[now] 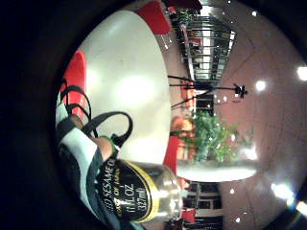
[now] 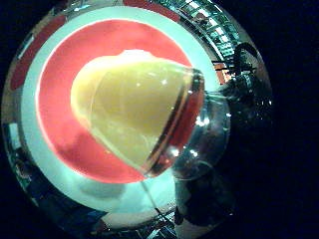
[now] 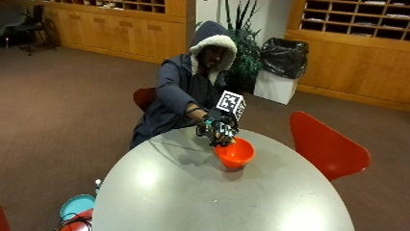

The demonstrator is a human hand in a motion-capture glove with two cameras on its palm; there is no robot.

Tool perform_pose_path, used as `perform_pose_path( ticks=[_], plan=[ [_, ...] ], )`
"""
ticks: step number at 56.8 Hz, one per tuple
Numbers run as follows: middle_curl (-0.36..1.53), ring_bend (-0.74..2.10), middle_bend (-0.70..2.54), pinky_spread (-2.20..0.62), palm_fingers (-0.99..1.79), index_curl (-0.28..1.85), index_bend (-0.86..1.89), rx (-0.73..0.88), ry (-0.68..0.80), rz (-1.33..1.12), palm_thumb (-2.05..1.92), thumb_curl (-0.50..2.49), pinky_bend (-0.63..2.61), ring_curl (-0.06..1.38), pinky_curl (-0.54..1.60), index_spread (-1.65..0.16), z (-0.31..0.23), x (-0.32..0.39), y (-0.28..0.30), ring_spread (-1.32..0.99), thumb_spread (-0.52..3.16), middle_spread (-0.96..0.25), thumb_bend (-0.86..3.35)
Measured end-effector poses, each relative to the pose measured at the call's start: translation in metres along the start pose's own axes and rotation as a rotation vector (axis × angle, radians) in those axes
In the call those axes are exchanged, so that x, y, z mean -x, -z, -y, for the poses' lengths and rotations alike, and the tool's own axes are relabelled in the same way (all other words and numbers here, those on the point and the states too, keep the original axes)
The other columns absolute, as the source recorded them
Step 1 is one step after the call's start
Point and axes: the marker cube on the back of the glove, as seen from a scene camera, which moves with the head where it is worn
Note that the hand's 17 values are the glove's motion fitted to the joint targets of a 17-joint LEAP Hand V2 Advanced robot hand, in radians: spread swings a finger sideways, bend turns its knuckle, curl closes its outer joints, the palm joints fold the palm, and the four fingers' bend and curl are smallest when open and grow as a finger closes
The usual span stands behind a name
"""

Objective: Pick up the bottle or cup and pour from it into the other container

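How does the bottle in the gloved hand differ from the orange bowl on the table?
The bottle is clear glass with a black and gold label; the bowl is plain orange and opaque. The bottle is held by the right hand, tipped over the bowl; the bowl rests on the grey table, tilted. The bottle has a narrow neck; the bowl is wide open on top. Both sit at the table's far side, near the person.

Gloved right hand gripping a sesame oil bottle over the white table.
The bottle's black label with its gold band is showing "11 FL OZ"; red chairs and a potted plant are standing beyond the table.
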Motion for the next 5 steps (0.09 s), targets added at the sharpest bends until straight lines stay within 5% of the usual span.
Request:
perform_pose_path(
  ticks=[5],
  plan=[
    [0.51,0.65,0.52,-0.19,1.34,0.61,0.20,0.000,0.003,0.014,0.99,0.81,0.42,0.45,0.38,-0.28,0.006,-0.018,-0.008,-0.21,0.11,-0.25,-0.03]
  ],
)
